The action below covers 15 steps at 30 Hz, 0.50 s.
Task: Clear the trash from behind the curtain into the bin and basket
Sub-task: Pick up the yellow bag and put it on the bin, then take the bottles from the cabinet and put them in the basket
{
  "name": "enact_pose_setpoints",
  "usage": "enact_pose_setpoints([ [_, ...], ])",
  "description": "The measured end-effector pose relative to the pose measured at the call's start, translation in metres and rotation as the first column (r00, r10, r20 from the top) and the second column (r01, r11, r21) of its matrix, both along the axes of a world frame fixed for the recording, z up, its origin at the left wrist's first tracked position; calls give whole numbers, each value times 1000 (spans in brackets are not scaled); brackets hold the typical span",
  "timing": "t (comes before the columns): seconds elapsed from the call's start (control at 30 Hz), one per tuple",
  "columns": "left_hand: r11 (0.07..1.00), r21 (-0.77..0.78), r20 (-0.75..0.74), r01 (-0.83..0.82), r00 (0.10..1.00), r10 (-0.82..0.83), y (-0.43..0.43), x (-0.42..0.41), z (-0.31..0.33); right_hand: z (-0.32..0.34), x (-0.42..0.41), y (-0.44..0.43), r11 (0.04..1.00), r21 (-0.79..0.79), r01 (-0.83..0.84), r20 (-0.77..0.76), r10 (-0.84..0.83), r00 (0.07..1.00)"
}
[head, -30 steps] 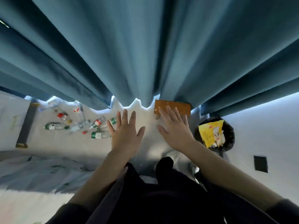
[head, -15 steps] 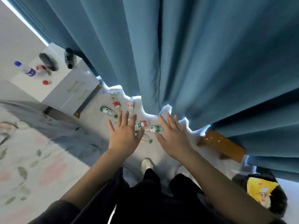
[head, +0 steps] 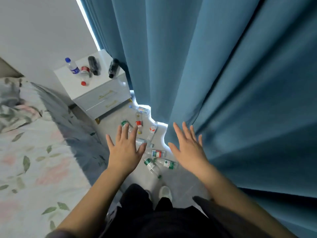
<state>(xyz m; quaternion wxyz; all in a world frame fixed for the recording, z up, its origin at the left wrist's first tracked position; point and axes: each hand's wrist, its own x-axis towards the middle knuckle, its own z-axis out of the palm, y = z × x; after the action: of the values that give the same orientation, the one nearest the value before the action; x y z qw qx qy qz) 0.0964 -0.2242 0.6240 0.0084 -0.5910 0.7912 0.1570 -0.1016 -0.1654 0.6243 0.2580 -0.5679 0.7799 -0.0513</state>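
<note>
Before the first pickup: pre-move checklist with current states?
1. Left hand free: ok, fingers spread, holding nothing.
2. Right hand free: ok, fingers straight, holding nothing, by the curtain edge; whether it touches the cloth, cannot tell.
3. Targets in sight: ok, plastic bottles lie on the floor along the curtain hem; a green-label bottle is nearest the right hand.
4. Trash behind the curtain: cannot tell, the cloth hides it.
5. Bin and basket located: not ok, neither is in view.
</note>
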Motion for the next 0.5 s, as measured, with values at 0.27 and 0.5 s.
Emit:
enact_pose_setpoints([
  [0.27, 980, -10, -46, -196, 980, 196, -65, 44, -3, 2, 28, -99, 985, 40, -168, -17, 168, 986],
  [0.5, 979, 46, -26, -198, 980, 199, -177, 118, -20, -7, 97, -222, 991, 15, -134, -2, 134, 991],
])
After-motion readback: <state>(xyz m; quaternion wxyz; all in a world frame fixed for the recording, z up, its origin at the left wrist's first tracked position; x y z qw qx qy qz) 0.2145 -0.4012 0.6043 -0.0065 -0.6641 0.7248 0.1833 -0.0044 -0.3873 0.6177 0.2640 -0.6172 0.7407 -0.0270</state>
